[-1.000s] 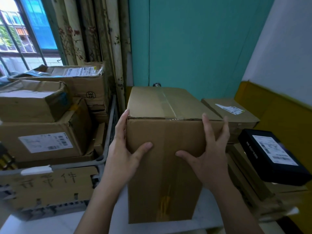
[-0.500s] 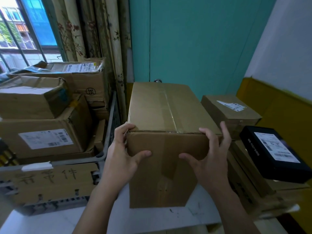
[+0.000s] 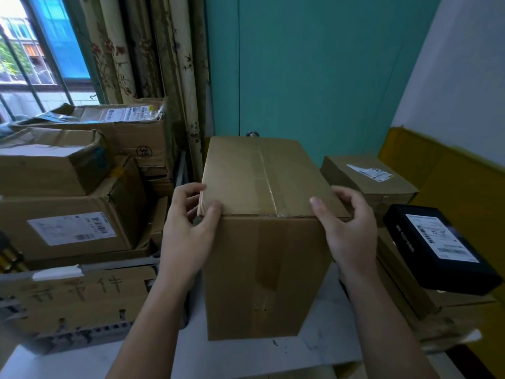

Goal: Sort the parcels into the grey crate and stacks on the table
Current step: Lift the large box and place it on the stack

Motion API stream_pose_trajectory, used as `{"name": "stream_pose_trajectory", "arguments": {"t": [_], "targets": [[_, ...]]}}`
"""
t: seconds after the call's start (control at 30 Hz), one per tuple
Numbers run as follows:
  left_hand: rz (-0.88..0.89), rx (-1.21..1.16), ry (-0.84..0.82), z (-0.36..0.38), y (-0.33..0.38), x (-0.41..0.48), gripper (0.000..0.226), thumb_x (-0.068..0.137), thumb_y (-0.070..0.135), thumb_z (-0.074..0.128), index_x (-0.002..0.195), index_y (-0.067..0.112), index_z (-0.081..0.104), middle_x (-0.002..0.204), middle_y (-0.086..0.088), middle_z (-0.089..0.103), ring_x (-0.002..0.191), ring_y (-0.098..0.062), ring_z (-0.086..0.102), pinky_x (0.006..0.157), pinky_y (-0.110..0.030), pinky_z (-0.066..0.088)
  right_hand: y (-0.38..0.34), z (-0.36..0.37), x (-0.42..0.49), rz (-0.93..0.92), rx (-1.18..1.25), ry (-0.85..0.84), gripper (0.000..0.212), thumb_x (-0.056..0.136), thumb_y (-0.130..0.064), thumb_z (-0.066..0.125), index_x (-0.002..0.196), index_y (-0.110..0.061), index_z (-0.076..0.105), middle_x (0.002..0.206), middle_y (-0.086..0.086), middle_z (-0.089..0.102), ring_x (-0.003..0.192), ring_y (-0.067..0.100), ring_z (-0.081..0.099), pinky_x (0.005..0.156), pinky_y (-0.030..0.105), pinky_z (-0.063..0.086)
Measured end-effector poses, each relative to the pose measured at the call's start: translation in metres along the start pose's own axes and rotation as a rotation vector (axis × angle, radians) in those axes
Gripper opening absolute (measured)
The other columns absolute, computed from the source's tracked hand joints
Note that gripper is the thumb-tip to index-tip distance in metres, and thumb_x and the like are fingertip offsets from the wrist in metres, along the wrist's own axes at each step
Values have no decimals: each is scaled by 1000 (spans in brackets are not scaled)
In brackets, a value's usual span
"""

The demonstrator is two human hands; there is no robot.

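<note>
A tall brown cardboard parcel (image 3: 262, 242) stands on the white table (image 3: 322, 348) in the middle of the view, its taped top facing up. My left hand (image 3: 188, 231) grips its near left top corner, thumb on the top edge and fingers curled round the side. My right hand (image 3: 347, 228) grips the near right top corner the same way. To the left, the grey crate (image 3: 82, 272) holds several stacked cardboard parcels (image 3: 68, 222).
A black box with a white label (image 3: 437, 247) lies on a stack of brown parcels (image 3: 451, 318) at the right. Another labelled brown parcel (image 3: 369, 181) sits behind it. Curtains and a teal wall stand close behind the table.
The parcel has gone down and away from me onto the table. Both hands have slid up from its front face to its top corners.
</note>
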State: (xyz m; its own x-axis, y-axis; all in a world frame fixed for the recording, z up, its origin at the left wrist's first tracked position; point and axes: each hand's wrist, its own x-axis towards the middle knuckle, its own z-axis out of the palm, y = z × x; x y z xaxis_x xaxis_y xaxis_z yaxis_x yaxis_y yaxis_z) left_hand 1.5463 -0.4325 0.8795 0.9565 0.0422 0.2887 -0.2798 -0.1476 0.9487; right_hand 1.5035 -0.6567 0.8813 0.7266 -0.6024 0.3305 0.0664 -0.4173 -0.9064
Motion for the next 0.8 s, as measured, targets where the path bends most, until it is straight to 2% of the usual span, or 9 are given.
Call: {"name": "stream_pose_trajectory", "arguments": {"t": [0.07,0.13,0.23,0.3,0.37,0.47,0.53,0.67,0.8], "targets": [[-113,-57,-15,-1,1,2,51,95,34,64,139,41,39,115,20,50,97,2,52,64,-15,45,1,-2,3,170,77,-89,75,79,-46,78,145,-34,44,138,-8,43,125,8,43,101,29,44],[-267,-117,-58,-2,0,7,67,93,40,64,151,38,30,124,8,50,99,-5,52,69,-25,43,-2,-4,5,349,201,-157,86,74,-50,81,147,-32,40,142,-2,49,128,20,49,106,45,45],[-404,-132,-169,-2,2,14,57,93,44,60,145,27,46,119,4,59,100,-15,57,70,-31,43,-1,-10,11,438,253,-235,38,77,-46,80,100,-22,63,102,0,68,98,21,67,88,40,56],[-413,-116,-207,-2,4,16,49,94,43,58,138,25,52,113,4,60,99,-16,57,71,-32,43,-1,-13,12,431,254,-269,28,80,-44,78,82,-23,59,91,-1,69,88,19,68,71,32,55],[-405,-121,-224,-3,5,16,48,93,43,59,137,25,53,114,3,60,101,-18,57,73,-33,44,-1,-16,13,406,281,-280,24,83,-40,76,79,-27,56,86,-5,65,81,13,65,61,27,49],[-371,-159,-222,-7,4,16,46,90,40,66,132,25,57,115,0,63,102,-19,60,75,-33,46,0,-17,14,389,313,-306,22,82,-39,77,94,-24,65,94,-4,70,86,13,67,65,26,51],[-343,-191,-227,-10,2,15,53,82,42,75,129,25,58,117,-2,66,103,-20,63,77,-33,48,4,-18,14,362,348,-321,39,82,-37,77,116,-20,67,105,0,74,92,17,71,72,28,56],[-288,-257,-250,-16,-8,9,78,59,39,83,130,26,54,123,2,64,111,-20,63,82,-32,50,17,-19,3,260,445,-313,33,85,-20,74,116,-25,66,102,-4,76,94,13,72,80,29,57],[-281,-259,-299,-20,-30,-1,103,48,19,86,137,40,38,134,9,57,118,-17,60,85,-36,55,43,-18,-7,212,430,-407,77,69,-21,83,139,-31,51,126,-4,67,118,18,63,102,45,50]]}}
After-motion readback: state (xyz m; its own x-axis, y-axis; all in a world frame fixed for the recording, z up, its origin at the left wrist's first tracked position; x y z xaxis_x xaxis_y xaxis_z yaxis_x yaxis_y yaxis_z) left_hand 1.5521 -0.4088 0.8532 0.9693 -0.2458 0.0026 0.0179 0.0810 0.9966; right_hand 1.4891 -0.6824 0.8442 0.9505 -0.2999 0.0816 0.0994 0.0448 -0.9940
